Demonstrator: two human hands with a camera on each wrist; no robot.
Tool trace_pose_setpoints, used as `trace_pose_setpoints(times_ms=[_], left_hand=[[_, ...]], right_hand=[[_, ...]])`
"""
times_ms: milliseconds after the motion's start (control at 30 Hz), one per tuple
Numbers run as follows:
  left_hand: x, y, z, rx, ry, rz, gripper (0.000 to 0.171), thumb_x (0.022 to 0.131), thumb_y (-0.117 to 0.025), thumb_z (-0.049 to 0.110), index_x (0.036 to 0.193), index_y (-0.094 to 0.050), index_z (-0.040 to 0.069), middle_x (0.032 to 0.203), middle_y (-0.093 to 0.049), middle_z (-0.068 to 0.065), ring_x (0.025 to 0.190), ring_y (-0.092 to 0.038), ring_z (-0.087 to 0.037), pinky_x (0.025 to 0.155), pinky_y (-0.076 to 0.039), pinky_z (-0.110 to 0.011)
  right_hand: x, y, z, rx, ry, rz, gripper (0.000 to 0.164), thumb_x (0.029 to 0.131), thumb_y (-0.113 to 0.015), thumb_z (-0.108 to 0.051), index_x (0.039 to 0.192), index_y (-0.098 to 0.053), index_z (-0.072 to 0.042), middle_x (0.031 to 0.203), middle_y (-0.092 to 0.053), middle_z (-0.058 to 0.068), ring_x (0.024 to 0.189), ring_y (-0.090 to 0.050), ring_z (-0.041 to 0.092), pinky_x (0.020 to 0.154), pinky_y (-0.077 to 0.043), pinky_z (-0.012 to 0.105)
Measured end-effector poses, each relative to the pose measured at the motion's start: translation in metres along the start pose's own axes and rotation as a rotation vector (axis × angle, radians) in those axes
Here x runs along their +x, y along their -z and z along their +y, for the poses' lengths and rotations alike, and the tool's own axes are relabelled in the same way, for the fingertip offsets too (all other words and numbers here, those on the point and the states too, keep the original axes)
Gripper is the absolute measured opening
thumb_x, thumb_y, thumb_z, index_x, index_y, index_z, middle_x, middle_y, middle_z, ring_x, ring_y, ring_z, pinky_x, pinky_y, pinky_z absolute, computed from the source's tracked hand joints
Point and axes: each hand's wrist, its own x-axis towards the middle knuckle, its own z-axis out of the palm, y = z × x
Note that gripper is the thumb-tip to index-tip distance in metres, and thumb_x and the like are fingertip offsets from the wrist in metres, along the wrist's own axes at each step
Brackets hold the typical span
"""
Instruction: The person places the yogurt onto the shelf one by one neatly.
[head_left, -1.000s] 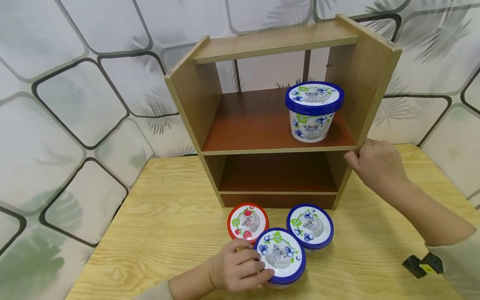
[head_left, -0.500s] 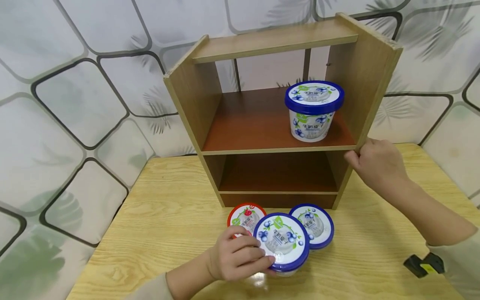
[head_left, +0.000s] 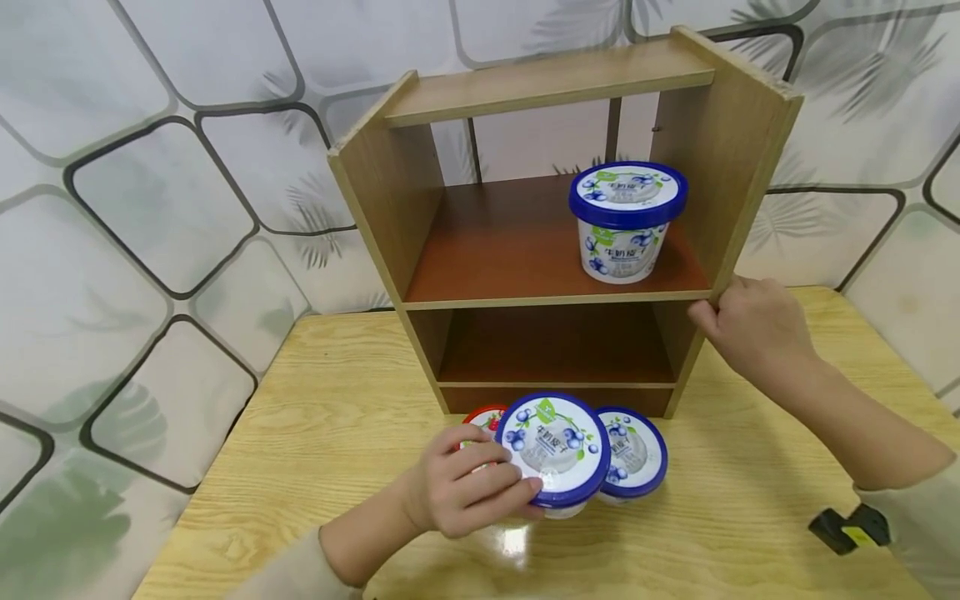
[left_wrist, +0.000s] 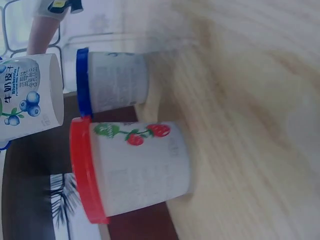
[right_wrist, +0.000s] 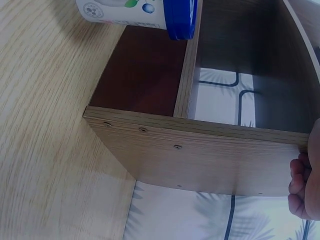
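My left hand (head_left: pixel 468 483) holds a blue-lidded blueberry tub (head_left: pixel 553 450) by its side, lifted off the table with the lid tilted toward the head camera. Its white base hangs in the air in the left wrist view. Behind it stand a red-lidded strawberry tub (left_wrist: pixel 142 170), partly covered in the head view, and a second blueberry tub (head_left: pixel 637 457). With the thumb at the front edge, my right hand (head_left: pixel 761 329) grips the right side panel of a wooden shelf unit (head_left: pixel 555 298). Another blueberry tub (head_left: pixel 621 250) sits upright on the unit's upper board, at the right.
The shelf unit's lower compartment (head_left: pixel 555 346) opens just behind the tubs on the table (head_left: pixel 337 417). A crossboard (head_left: pixel 547 83) spans its top. Patterned wall covering (head_left: pixel 187 167) rises close behind. A black device (head_left: pixel 847 530) is worn at the right sleeve.
My left hand has raised the blueberry tub off the table and moved it forward toward the shelf unit, covering more of the strawberry tub. The right hand has stayed in place.
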Motion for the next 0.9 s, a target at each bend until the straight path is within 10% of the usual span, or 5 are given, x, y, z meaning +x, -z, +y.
trace_pose_setpoints(times_ms=[900], left_hand=[[0.013,0.009,-0.033,0.075,-0.032,0.016,0.026,0.079,-0.074,0.040,0.082,-0.070,0.015,0.072,-0.062,0.008,0.062,-0.057,-0.007,0.058,-0.048,-0.023]], right_hand=[[0.001,0.001,0.000,-0.018,0.033,0.003,0.038,0.082,-0.044,-0.022,0.047,-0.034,-0.009,0.046,-0.031,0.003,0.038,-0.030,0.022,0.033,-0.020,0.032]])
